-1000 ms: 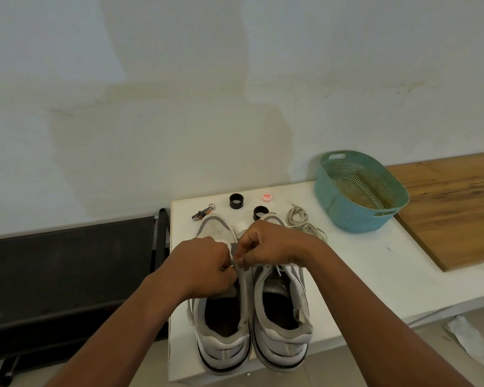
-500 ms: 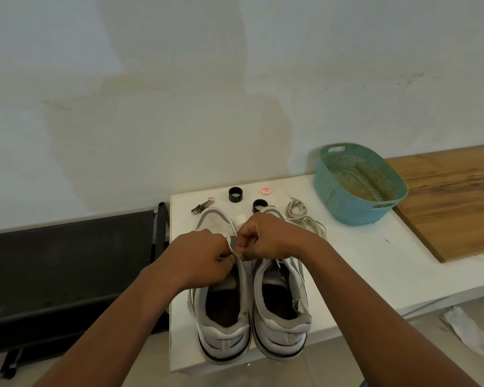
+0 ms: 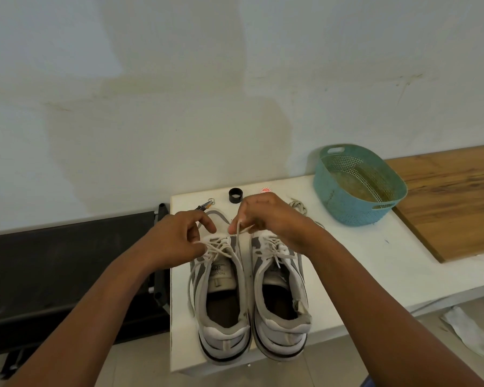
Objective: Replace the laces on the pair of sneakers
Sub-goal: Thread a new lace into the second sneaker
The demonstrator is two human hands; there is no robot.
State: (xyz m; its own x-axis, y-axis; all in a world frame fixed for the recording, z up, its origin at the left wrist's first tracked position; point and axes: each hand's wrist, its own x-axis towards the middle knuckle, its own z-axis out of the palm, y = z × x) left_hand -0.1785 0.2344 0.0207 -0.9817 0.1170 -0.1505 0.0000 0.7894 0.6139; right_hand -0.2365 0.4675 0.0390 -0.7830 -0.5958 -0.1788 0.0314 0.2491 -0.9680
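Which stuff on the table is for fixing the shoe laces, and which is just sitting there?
For the job:
left sneaker
right sneaker
lace pinched in the right hand
left hand
loose laces

Just lying about:
teal basket
black ring
keys
red cap
wooden board

Tongue label [image 3: 220,272] of the left sneaker [image 3: 221,297], nearer the tabletop's [image 3: 355,263] left edge: dark printed lines run sideways across a white tag; the characters are too small and blurred to read with confidence. Round red-and-white sticker [image 3: 265,190] near the tabletop's far edge: a printed mark is visible, but no letters or numbers can be made out. No other text is legible.
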